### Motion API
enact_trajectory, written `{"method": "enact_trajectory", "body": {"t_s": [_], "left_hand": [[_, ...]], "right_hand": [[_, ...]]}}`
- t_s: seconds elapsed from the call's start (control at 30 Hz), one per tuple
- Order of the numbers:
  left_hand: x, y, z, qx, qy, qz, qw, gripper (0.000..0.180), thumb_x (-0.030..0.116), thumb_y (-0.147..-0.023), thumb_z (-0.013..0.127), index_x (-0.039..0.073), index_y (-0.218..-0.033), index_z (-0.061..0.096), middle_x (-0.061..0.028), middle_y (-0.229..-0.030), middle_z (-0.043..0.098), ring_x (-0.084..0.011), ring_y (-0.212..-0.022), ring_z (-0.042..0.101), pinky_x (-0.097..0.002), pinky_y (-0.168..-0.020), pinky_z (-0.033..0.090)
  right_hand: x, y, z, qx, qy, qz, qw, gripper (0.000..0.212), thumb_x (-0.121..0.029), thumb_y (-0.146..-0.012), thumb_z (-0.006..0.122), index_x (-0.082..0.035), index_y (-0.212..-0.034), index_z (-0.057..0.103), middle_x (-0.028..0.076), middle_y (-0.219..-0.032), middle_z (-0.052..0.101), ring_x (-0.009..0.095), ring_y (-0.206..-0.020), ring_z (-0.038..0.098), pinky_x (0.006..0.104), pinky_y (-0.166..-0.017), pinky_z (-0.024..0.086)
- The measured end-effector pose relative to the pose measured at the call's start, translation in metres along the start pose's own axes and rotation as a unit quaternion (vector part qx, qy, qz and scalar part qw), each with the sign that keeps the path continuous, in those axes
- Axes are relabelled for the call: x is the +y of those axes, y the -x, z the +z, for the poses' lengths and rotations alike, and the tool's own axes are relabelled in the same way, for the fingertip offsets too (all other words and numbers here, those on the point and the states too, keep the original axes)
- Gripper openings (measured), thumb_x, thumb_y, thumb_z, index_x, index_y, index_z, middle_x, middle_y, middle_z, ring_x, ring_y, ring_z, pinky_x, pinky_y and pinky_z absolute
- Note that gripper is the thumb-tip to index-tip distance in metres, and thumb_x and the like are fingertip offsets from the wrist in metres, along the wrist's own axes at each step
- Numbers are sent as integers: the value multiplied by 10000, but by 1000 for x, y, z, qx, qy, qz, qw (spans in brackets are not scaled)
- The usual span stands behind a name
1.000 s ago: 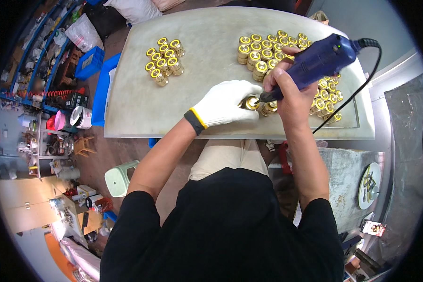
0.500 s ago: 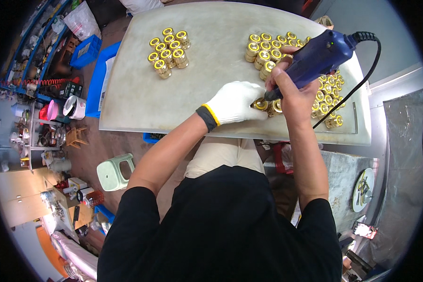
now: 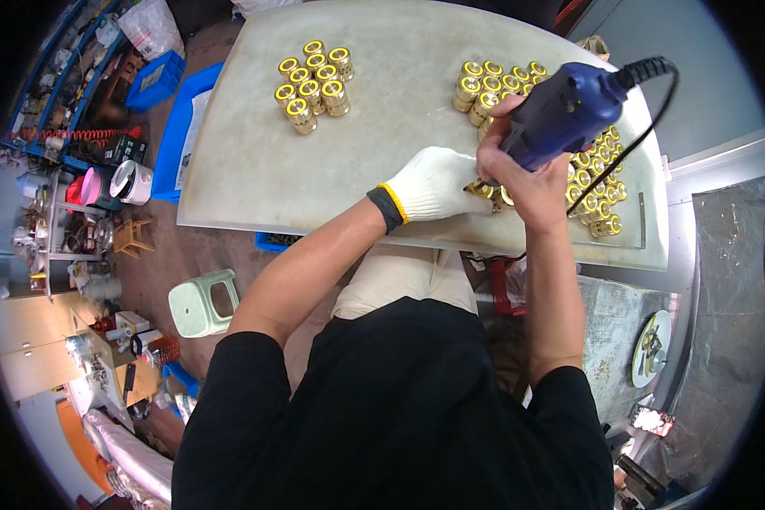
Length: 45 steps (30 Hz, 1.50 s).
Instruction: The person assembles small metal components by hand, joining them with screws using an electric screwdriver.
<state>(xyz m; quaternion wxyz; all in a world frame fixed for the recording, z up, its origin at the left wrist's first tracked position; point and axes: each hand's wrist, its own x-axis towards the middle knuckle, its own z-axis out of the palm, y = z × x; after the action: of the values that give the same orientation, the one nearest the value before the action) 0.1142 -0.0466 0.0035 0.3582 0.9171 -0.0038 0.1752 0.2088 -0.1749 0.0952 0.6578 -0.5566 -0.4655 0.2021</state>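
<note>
This looks like a workshop: brass-coloured parts [image 3: 326, 75] stand in batches on a broad surface [image 3: 382, 93], with a corded power tool [image 3: 561, 119] held over it. Crammed blue shelves [image 3: 49, 78], a coiled red hose [image 3: 76, 136], blue crates [image 3: 169, 83] and a plastic stool [image 3: 189, 308] surround it.

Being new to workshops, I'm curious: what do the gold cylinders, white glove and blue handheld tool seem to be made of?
Gold cylinders: probably polished brass or similar metal, judging by bright glints.
White glove: apparently matt knitted fabric, given its soft texture; fibre unclear.
Blue tool: likely smooth plastic outside, given its soft sheen.
</note>
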Motion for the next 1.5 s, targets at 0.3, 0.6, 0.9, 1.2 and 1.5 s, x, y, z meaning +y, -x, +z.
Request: {"method": "enact_trajectory", "body": {"t_s": [0.3, 0.6, 0.9, 1.2, 1.5], "left_hand": [[15, -1, -17, -74, -38, -21, 996, 476, 469, -879, 780, 40, -1079, 730, -234, -1012, 748, -440, -973, 717, -483, -872, 568], [10, 20, -39, -10, 91, -30, 995, 622, 385, -870, 807, 126, -1411, 644, -185, -1340, 703, -377, -1231, 671, -439, -1045, 535], [10, 34, -43, -17, 90, -83, 992, 553, 345, -864, 817, 32, -1302, 693, -202, -1207, 738, -367, -1145, 704, -435, -1001, 544], [4, 24, -30, -37, 63, -77, 994, 507, 384, -844, 836, 2, -1152, 710, -196, -1060, 734, -374, -1007, 712, -440, -894, 550], [-5, 32, -27, -15, 101, -60, 993, 498, 378, -876, 820, 12, -1185, 685, -195, -1136, 731, -372, -1071, 703, -431, -946, 547]], "right_hand": [[-2, -7, -9, 5, -137, -6, 991, 507, 57, -796, 669, 48, -1297, 596, 47, -733, 620, 123, -593, 585, 275, -560, 464], [-7, -10, 3, 4, -166, -41, 985, 544, 30, -833, 688, 89, -1359, 567, 66, -711, 623, 137, -589, 589, 280, -586, 478], [6, -16, 14, -2, -185, -49, 982, 554, -14, -858, 716, 81, -1378, 551, 66, -729, 615, 154, -588, 597, 303, -585, 497], [16, -26, 7, -70, -254, -42, 964, 576, -55, -846, 749, 38, -1385, 568, 57, -714, 576, 160, -550, 564, 320, -554, 476], [14, -28, 12, -101, -227, -26, 968, 509, -34, -836, 739, 25, -1315, 580, 58, -731, 587, 155, -564, 572, 312, -550, 477]]}}
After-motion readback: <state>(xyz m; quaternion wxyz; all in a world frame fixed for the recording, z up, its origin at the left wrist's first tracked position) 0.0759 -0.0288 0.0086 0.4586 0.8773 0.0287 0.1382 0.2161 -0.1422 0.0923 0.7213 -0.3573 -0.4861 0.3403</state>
